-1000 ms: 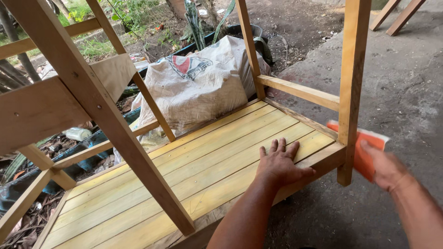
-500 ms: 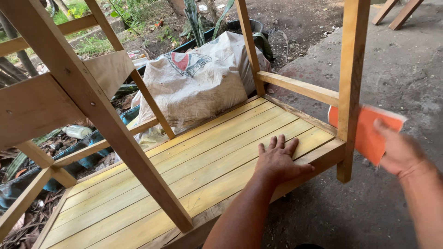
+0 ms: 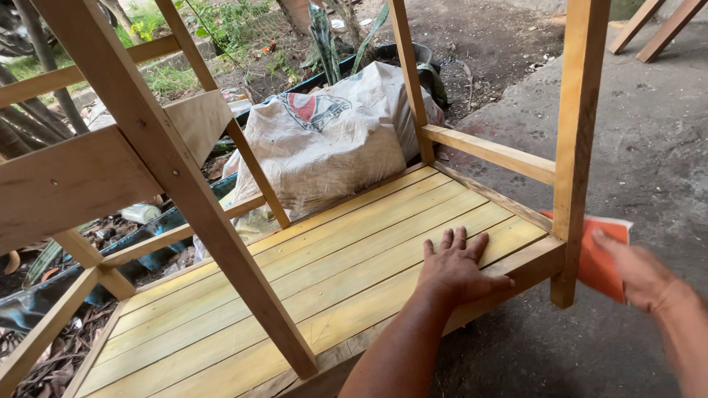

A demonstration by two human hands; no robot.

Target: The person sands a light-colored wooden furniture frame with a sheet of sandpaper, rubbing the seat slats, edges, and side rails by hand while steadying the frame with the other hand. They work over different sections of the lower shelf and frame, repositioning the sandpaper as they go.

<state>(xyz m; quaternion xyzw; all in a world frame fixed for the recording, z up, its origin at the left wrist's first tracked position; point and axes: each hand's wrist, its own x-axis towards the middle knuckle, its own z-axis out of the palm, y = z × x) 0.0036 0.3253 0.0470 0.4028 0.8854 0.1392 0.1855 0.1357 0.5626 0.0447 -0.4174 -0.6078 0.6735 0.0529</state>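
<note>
A wooden frame lies on its side, with a yellow slatted panel (image 3: 310,273) facing up and bare posts rising from it. My left hand (image 3: 457,267) rests flat on the slats near the panel's front edge, fingers spread. My right hand (image 3: 640,274) holds an orange sheet of sandpaper (image 3: 599,259) against the lower part of the upright post (image 3: 577,147) at the panel's corner. Part of the sheet is hidden behind that post.
A large white sack (image 3: 324,140) leans behind the frame, next to plants and a dark tub. A diagonal post (image 3: 177,184) crosses the left of the view. Grey concrete ground (image 3: 649,147) lies to the right; more wooden legs (image 3: 656,26) stand at the top right.
My right hand with the orange sheet has slid up and then down again along the corner post. My left hand has stayed flat on the slats.
</note>
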